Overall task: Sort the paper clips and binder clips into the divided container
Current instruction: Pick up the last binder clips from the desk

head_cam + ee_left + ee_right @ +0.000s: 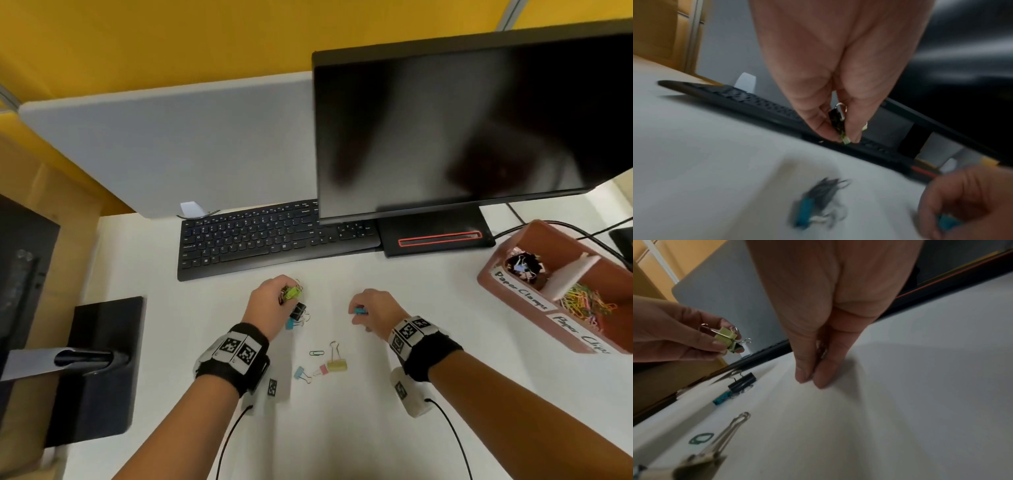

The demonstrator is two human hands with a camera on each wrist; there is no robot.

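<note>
My left hand [286,295] pinches a green binder clip [292,292] just above the desk; the left wrist view shows a black clip [835,119] held with it. My right hand [356,311] holds a blue binder clip [359,311] in curled fingers near the desk. Loose on the white desk lie a black binder clip [298,310], a blue one [291,323], a green paper clip [316,353], a yellow binder clip [337,365], a small pink one [322,370] and a light blue one [300,373]. The brown divided container [507,291] stands far right, holding binder clips [524,265] and paper clips [585,303].
A black keyboard [260,236] lies just beyond the hands, with a monitor [462,130] and its base [435,236] behind at the right. A second monitor stand [99,363] sits on the left. Cables [565,228] run behind the container.
</note>
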